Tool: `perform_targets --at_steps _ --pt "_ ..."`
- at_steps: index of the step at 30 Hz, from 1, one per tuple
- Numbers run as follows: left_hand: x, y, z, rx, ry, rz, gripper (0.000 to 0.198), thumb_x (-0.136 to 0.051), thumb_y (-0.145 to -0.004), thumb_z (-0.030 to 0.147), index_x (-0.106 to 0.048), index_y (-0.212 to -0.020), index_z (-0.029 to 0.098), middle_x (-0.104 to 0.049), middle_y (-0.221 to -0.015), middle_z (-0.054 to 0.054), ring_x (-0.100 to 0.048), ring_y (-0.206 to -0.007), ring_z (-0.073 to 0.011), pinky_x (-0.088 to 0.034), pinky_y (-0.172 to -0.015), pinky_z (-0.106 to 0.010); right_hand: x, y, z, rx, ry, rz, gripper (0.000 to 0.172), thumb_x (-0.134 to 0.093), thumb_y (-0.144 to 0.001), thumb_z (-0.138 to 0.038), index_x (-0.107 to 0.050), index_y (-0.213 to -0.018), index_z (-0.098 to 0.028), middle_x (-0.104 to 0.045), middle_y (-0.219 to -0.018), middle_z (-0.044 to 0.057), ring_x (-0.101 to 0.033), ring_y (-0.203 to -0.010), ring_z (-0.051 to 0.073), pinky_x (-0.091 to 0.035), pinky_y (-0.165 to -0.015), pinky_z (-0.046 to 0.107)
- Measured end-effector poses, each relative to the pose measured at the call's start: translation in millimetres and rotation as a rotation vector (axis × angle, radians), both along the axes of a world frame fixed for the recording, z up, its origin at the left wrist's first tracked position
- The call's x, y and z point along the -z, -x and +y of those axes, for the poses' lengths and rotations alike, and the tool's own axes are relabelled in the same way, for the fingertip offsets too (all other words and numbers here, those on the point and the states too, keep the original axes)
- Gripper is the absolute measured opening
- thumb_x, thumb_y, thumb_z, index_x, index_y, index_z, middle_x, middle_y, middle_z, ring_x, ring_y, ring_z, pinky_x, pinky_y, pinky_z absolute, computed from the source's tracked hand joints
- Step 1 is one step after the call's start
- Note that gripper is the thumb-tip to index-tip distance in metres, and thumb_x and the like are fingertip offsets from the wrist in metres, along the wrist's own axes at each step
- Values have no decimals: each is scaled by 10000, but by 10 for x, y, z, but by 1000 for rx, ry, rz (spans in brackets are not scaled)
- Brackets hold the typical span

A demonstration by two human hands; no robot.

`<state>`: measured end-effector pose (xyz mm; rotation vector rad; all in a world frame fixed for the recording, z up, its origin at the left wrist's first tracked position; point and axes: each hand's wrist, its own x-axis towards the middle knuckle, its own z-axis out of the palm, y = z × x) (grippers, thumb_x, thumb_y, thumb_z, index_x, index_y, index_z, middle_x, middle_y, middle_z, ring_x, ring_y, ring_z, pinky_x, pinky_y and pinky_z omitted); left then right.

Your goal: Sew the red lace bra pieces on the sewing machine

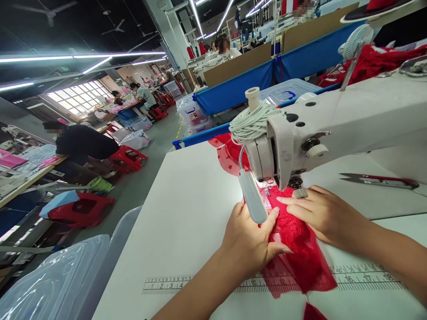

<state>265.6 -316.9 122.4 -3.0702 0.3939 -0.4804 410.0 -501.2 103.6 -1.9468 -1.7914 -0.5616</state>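
Note:
Red lace and sheer fabric [292, 231] lies under the head of a white sewing machine [353, 120], its near end hanging over the ruler marks. My left hand [248, 240] presses on the fabric's left side, thumb and fingers spread apart. On the lace to the right, my right hand [328, 215] lies with its fingers stretched out close to the needle area. A small lamp [253, 198] on a bent neck lights that spot and covers part of my left fingers. Part of the needle area is hidden behind the machine head.
Thread snips [380, 180] lie right of the machine. More red fabric [230, 155] rests behind it. A printed ruler [170, 284] runs along the white table [173, 209]. Plastic bins [76, 271] stand at the left edge. People work at other tables beyond the aisle.

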Motion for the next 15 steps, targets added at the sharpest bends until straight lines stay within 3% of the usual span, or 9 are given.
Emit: perform_targets --at_steps 3,7,9,12,15 --pt "26 -1 15 -6 -46 -9 754 -161 -969 654 -565 -1353 147 -674 -1098 -164 -602 -960 -284 -422 -842 -434 -11 -5 12 3 8 -4 348 -460 -565 41 -579 -804 -181 -716 -964 67 -460 -726 201 -310 -647 329" --pt "9 -30 13 29 -29 -122 820 -144 -941 695 -611 -1282 114 -641 -1163 -197 -575 -1044 -326 -432 -909 -492 -49 3 1 -5 33 -13 547 -432 -582 72 -627 -1034 -167 -705 -1112 69 -485 -766 201 -339 -698 344" --pt "-20 -52 0 94 4 -131 876 -97 -933 699 -633 -1210 64 -641 -1116 -205 -580 -1043 -320 -473 -871 -459 -61 12 -8 -59 24 7 598 -414 -600 85 -619 -1095 -180 -696 -1160 48 -518 -853 210 -351 -770 366" --pt "-63 -73 -22 143 7 -68 814 -117 -961 655 -658 -1078 59 -641 -918 -141 -614 -809 -231 -516 -710 -363 -58 25 -12 -131 -6 45 520 -391 -650 96 -619 -1014 -198 -722 -1068 13 -542 -880 202 -344 -826 383" --pt "-83 -74 -33 83 -60 -55 671 -230 -992 590 -654 -1062 74 -610 -814 -90 -585 -673 -191 -522 -658 -345 -35 31 -15 -115 -15 57 471 -362 -654 113 -598 -914 -202 -726 -999 11 -536 -797 183 -345 -817 379"
